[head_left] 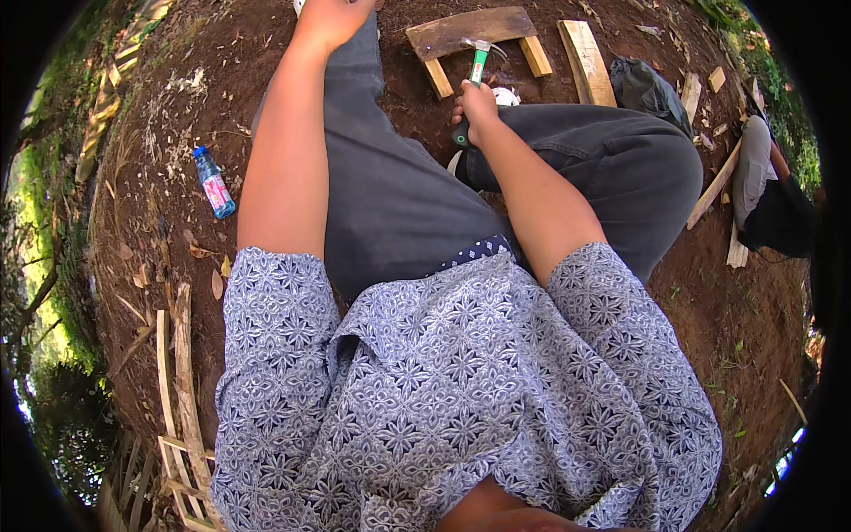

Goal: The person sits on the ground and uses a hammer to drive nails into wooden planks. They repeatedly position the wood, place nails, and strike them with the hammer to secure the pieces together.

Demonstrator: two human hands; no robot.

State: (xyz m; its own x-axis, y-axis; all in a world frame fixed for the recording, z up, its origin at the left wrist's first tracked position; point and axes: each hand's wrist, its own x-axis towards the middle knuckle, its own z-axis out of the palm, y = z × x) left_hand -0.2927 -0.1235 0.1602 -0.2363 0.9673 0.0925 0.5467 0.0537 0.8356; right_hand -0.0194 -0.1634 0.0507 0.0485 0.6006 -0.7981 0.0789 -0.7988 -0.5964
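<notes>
My right hand [477, 108] is closed round the green and black handle of a claw hammer [480, 64]. The hammer's metal head points away from me, in front of a small wooden piece [474, 34] made of a dark board on two short, pale legs. My left hand [341, 19] is over my outstretched left leg at the top edge. Most of its fingers are cut off by the frame, so whether it holds anything does not show. My right leg [594, 168] is bent, with the right forearm passing beside the knee.
A blue-capped plastic bottle [214, 183] lies on the brown soil to the left. Wooden strips [182, 381] lie at lower left. Beyond my right knee are a thick plank [587, 64], a black plastic bag [647, 87] and wood offcuts. Another person [762, 182] is at the far right.
</notes>
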